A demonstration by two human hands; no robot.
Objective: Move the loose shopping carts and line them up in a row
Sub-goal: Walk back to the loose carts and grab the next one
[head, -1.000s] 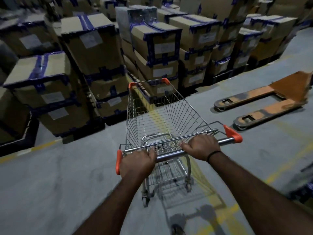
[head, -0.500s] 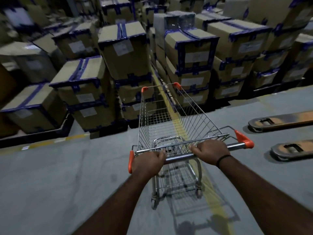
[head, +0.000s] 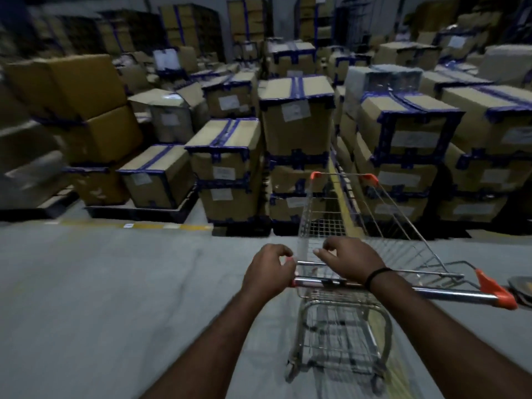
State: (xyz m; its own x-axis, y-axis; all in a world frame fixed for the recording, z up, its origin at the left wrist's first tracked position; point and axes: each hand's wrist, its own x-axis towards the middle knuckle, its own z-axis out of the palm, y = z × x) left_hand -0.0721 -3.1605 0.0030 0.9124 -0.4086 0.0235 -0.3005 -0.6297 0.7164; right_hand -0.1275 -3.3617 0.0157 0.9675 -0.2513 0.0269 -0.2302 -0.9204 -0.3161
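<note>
A wire shopping cart (head: pixel 385 226) with orange corner caps stands on the grey floor, right of centre, its front close to the stacked boxes. My left hand (head: pixel 269 273) is closed around the left end of its chrome handle (head: pixel 449 295). My right hand (head: pixel 349 263) lies across the handle just right of the left one, fingers curled over the thin upper bar. The cart's basket holds nothing. No other cart is in view.
Stacks of taped cardboard boxes (head: pixel 296 122) on black pallets fill the whole far side. A yellow floor line (head: pixel 138 225) runs along their base. A pallet jack fork tip (head: pixel 521 283) shows at the right edge. Bare grey floor (head: pixel 109 298) lies to the left.
The view and the cart have swung left. The pallet jack has slid almost out of frame. My right hand has shifted left along the handle, close to my left hand.
</note>
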